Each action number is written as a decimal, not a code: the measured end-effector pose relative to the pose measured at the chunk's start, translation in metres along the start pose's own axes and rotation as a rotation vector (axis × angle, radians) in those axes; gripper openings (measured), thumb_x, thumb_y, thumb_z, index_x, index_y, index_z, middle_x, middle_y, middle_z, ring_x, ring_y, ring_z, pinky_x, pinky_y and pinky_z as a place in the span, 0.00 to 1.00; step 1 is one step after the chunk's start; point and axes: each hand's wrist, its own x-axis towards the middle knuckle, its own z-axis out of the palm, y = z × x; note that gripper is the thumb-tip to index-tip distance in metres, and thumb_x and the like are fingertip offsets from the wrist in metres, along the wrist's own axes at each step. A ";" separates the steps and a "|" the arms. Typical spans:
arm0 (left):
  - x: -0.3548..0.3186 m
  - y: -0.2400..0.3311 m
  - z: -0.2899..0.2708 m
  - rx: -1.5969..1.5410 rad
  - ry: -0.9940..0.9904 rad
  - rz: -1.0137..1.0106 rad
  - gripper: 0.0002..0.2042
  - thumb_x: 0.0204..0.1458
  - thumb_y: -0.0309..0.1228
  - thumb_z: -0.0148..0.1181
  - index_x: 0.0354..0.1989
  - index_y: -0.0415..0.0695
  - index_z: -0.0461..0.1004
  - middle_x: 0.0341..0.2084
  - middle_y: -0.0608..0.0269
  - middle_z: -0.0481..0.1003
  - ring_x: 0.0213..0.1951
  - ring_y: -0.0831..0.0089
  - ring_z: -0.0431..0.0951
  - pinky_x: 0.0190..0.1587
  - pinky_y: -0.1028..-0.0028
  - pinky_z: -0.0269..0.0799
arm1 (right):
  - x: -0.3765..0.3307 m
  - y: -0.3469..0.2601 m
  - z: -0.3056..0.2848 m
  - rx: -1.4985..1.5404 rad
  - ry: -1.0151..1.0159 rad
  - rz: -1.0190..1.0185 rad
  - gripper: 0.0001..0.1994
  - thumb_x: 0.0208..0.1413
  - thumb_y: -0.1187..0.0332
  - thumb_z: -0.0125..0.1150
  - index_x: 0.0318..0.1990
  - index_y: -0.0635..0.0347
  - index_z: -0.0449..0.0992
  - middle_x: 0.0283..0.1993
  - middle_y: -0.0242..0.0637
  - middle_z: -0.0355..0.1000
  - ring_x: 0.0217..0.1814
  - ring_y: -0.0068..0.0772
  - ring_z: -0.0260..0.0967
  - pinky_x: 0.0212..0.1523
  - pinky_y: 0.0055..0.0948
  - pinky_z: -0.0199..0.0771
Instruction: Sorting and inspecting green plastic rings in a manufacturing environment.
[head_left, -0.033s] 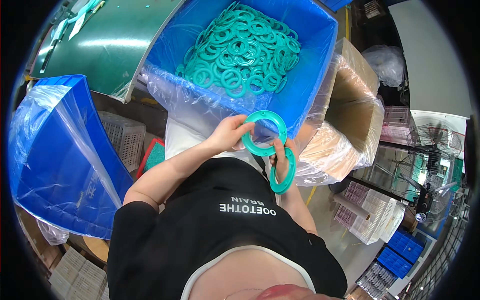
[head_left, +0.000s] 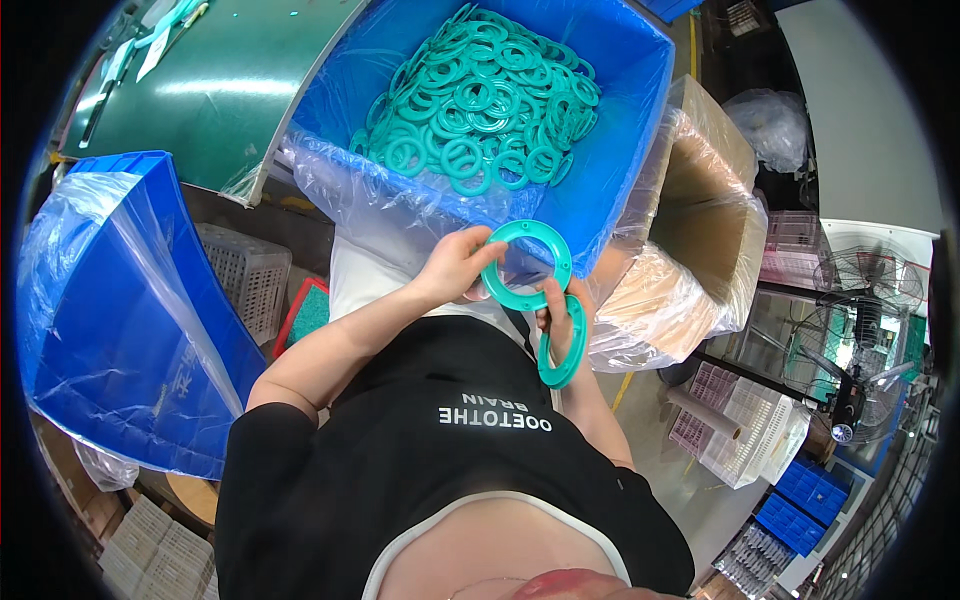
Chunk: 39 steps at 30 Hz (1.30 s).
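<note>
My left hand (head_left: pixel 458 266) pinches the left rim of a flat teal plastic ring (head_left: pixel 556 245), thumb on top. Small round marks dot the ring's face. My right hand (head_left: pixel 561 318) has its thumb at the same ring's lower right edge. A second teal ring (head_left: pixel 556 377) hangs lower in the right hand, its rim passing round the fingers, which partly hide it. Both hands are in front of my waist, just short of a blue bin (head_left: pixel 625 150) lined with clear plastic. Inside that bin lies a heap of similar teal rings (head_left: pixel 480 110).
A lined cardboard box (head_left: pixel 700 160) stands right of the bin. To the left are another blue bin (head_left: pixel 130 340), a grey crate (head_left: pixel 248 265) and a green-topped table (head_left: pixel 230 90). Stacked crates (head_left: pixel 735 420) and a fan (head_left: pixel 860 340) stand at right.
</note>
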 end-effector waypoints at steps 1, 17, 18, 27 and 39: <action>0.003 -0.003 0.000 0.155 0.091 0.100 0.10 0.59 0.37 0.52 0.35 0.42 0.72 0.16 0.65 0.68 0.20 0.74 0.69 0.24 0.71 0.65 | -0.001 0.001 0.001 -0.013 -0.003 0.016 0.10 0.60 0.64 0.56 0.33 0.61 0.72 0.19 0.24 0.62 0.18 0.12 0.56 0.19 0.14 0.54; 0.016 0.012 -0.007 -0.805 -0.396 -0.289 0.06 0.56 0.29 0.47 0.34 0.41 0.70 0.25 0.64 0.68 0.16 0.86 0.50 0.16 0.84 0.43 | 0.046 -0.019 -0.060 0.219 -0.076 0.036 0.14 0.64 0.61 0.49 0.42 0.64 0.72 0.20 0.28 0.62 0.15 0.15 0.53 0.14 0.14 0.52; 0.014 0.011 -0.003 -0.796 -0.414 -0.336 0.06 0.56 0.28 0.47 0.33 0.41 0.70 0.25 0.64 0.68 0.16 0.86 0.51 0.16 0.84 0.43 | 0.042 -0.012 -0.053 0.122 -0.198 0.059 0.14 0.64 0.61 0.49 0.41 0.65 0.72 0.20 0.29 0.63 0.14 0.15 0.53 0.14 0.14 0.52; 0.006 0.038 0.008 -0.462 -0.279 -0.213 0.09 0.56 0.26 0.50 0.42 0.39 0.75 0.20 0.74 0.64 0.17 0.87 0.58 0.23 0.86 0.60 | 0.021 -0.005 -0.007 0.005 -0.457 0.268 0.16 0.63 0.58 0.50 0.32 0.64 0.72 0.20 0.32 0.68 0.14 0.18 0.61 0.13 0.15 0.55; 0.004 0.030 0.002 0.035 0.107 0.087 0.08 0.48 0.28 0.64 0.37 0.43 0.77 0.15 0.70 0.67 0.21 0.85 0.65 0.23 0.78 0.60 | 0.023 0.017 -0.017 -0.007 -0.473 0.209 0.23 0.66 0.52 0.41 0.33 0.65 0.73 0.18 0.35 0.68 0.12 0.21 0.61 0.12 0.17 0.56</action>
